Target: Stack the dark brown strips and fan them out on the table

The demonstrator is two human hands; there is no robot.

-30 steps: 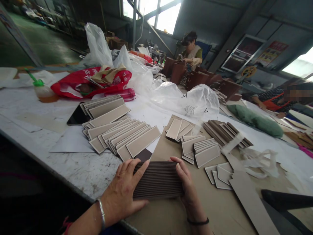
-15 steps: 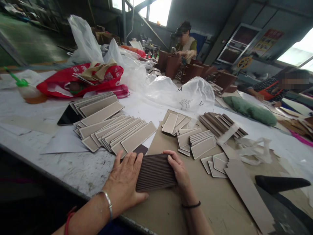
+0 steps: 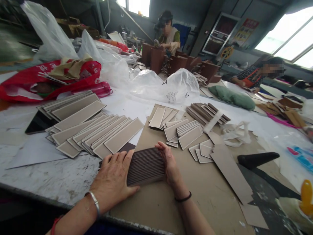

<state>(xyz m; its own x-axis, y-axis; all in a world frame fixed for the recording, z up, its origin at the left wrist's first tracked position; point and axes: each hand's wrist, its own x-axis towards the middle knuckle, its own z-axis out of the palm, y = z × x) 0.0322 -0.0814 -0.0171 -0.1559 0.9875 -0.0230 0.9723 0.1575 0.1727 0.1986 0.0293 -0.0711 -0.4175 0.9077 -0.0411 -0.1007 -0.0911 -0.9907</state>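
Note:
A row of dark brown strips (image 3: pixel 146 165), packed tightly side by side with their edges up, rests on the tan board between both hands. My left hand (image 3: pixel 111 176) lies over its left end, the thumb along the near side and the fingers across the far side. At the right end my right hand (image 3: pixel 170 163) is held flat, palm against the strips, with its fingers stretched out. Beyond the left hand, beige panels with pale borders (image 3: pixel 124 134) lie fanned out. More small beige panels (image 3: pixel 190 137) sit on the tan board (image 3: pixel 156 209) further right.
A red bag (image 3: pixel 80 76) and clear plastic bags (image 3: pixel 161 86) lie along the back. To the right are a black tool-like piece (image 3: pixel 258 160), a long grey-beige strip (image 3: pixel 231 174) and a pot with a yellow handle (image 3: pixel 306 197). Two people work across the table.
The view has swung right, so things appear further left. My right hand's fingers have straightened from curling round the strips' end to lying flat against it. The left hand stays on the strips.

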